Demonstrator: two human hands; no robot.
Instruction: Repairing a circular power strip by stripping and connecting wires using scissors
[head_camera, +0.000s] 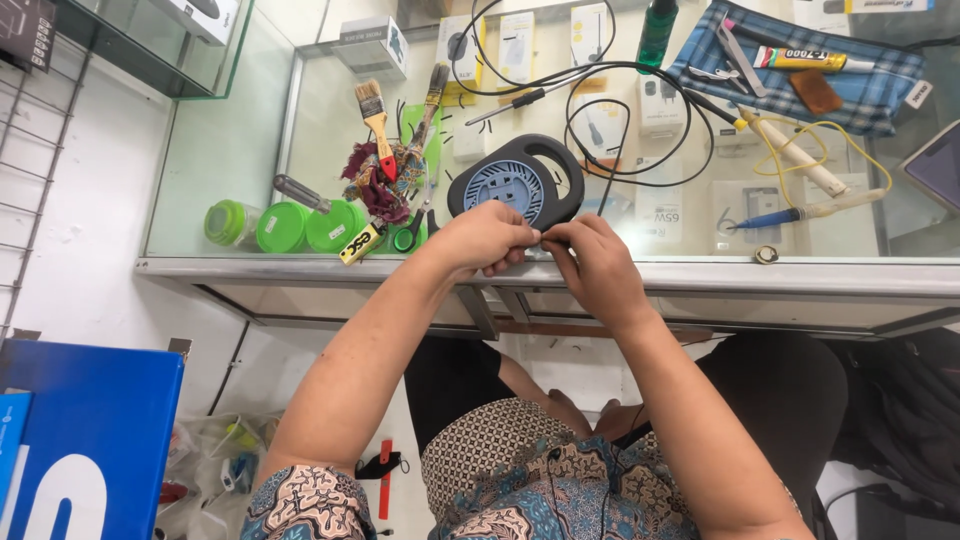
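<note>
I had my left hand (485, 240) and right hand (592, 255) pinched together on a small dark part at the near edge of the black-and-blue cable reel (515, 182) on the glass table (700, 275), the black cable (600, 110) beyond the reel lying mostly unwound, so I judged much remained.

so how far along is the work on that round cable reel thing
Done: nothing that shows clearly. In hand: left hand and right hand pinch something small at the near edge of the cable reel. Left: the black cable lies in loose loops across the glass counter, not wound in.
</note>
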